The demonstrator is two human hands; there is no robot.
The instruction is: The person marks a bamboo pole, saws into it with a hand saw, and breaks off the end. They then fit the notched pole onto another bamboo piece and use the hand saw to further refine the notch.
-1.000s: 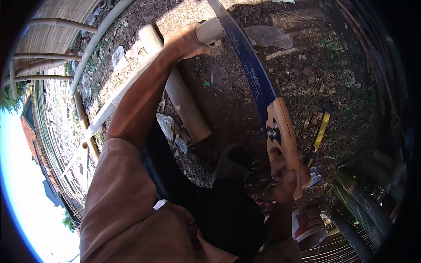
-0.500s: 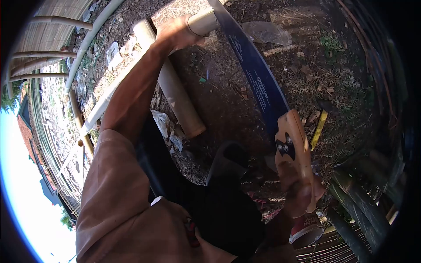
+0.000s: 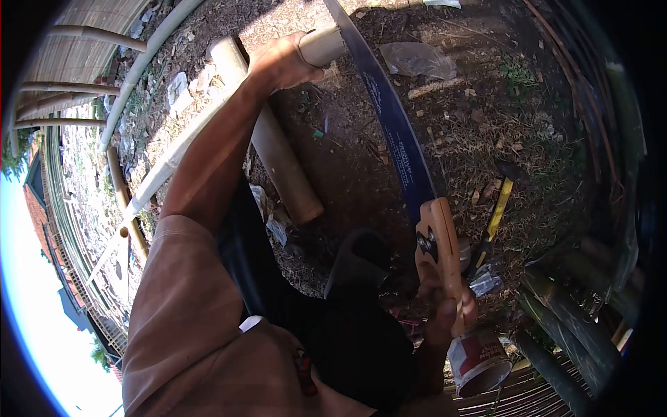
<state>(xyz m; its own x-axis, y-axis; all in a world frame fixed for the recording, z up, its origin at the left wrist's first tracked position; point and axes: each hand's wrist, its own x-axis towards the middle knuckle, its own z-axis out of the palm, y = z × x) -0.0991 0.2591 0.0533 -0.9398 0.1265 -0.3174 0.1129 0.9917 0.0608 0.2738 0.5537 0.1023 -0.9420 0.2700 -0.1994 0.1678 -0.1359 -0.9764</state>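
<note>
My left hand (image 3: 283,61) is closed around a bamboo pole (image 3: 321,46) near its end, at the top of the view. This pole seems to continue down to the left behind my forearm, crossing over a thicker bamboo piece (image 3: 285,163) on the ground. My right hand (image 3: 448,302) grips the wooden handle (image 3: 439,240) of a handsaw at the lower right. The saw's dark blue blade (image 3: 389,115) slants up and left, its far part against the pole's end just beyond my left hand. How deep the teeth sit is not visible.
A hammer with a yellow handle (image 3: 499,208) lies on the ground right of the saw. A printed paint tin (image 3: 479,358) stands below my right hand. Bamboo poles (image 3: 566,326) are stacked at the lower right. Plastic scraps (image 3: 417,61) and wood chips litter the dirt.
My right hand has shifted left, bringing the saw handle closer to my body and changing the blade's angle slightly. My left hand stays on the pole.
</note>
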